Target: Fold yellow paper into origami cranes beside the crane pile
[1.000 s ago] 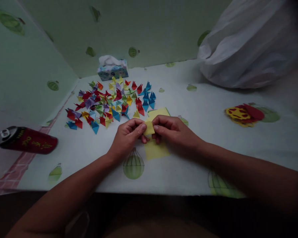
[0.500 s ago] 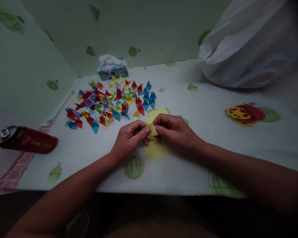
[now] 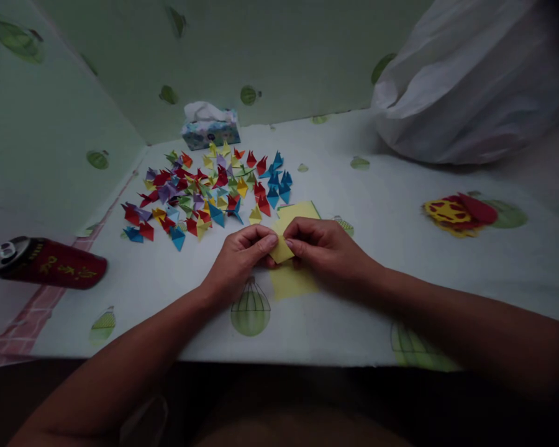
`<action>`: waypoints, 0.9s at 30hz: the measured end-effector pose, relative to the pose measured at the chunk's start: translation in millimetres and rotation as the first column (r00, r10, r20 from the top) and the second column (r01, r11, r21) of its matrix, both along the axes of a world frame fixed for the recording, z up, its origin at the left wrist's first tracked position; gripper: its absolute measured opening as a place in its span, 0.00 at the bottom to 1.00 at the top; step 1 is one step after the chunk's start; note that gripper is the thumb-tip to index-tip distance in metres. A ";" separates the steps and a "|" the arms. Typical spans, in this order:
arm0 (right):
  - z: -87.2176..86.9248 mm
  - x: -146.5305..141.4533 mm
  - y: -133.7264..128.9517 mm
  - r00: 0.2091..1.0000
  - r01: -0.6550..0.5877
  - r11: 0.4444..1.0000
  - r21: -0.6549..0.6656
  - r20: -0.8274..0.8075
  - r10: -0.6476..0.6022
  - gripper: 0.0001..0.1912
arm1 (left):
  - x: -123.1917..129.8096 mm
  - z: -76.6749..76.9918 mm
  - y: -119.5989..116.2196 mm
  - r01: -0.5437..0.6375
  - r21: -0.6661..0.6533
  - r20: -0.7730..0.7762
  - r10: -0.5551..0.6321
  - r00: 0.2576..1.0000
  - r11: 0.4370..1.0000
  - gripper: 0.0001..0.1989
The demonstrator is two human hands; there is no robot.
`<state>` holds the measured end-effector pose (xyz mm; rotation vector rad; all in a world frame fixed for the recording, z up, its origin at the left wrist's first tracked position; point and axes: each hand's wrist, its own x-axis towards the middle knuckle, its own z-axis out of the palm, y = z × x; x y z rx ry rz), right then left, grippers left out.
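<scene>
Between my two hands is a small folded piece of yellow paper (image 3: pixel 282 249), held just above the table. My left hand (image 3: pixel 246 254) pinches its left side between thumb and fingers. On the right side, my right hand (image 3: pixel 328 248) pinches it the same way, thumb on top. Below and behind the hands lie yellow paper sheets (image 3: pixel 295 284), partly covered by them; a green edge shows at the far end. To the far left, many folded paper cranes (image 3: pixel 205 192) in red, blue, yellow, purple and green stand crowded together.
A tissue box (image 3: pixel 211 132) stands against the wall behind the cranes. A red drink can (image 3: pixel 51 264) is at the left edge. At the back right sits a large white plastic bag (image 3: pixel 451 105). Yellow and red cut-out pieces (image 3: pixel 459 214) lie on the right of the table (image 3: pixel 382 205).
The yellow paper has turned between my fingers and now shows a flatter, diamond-like face. My hands have shifted only slightly. The things around them stay put.
</scene>
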<state>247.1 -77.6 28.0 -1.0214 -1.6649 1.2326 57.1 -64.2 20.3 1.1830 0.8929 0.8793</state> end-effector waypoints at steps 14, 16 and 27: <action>-0.3 -0.4 1.6 1.000 0.000 0.999 -0.043 0.020 0.001 0.06 | 1.7 8.3 -3.0 -0.017 0.143 -0.122 0.035 0.992 0.990 0.11; 0.3 -0.6 1.3 1.000 -0.004 0.998 -0.061 0.007 0.004 0.06 | 2.0 8.7 -2.9 -0.017 0.141 -0.112 0.033 0.993 0.990 0.11; -0.1 0.1 0.8 0.997 -0.043 0.996 -0.084 -0.073 0.037 0.06 | 1.2 8.8 -4.1 -0.025 0.150 -0.106 0.041 0.994 0.988 0.09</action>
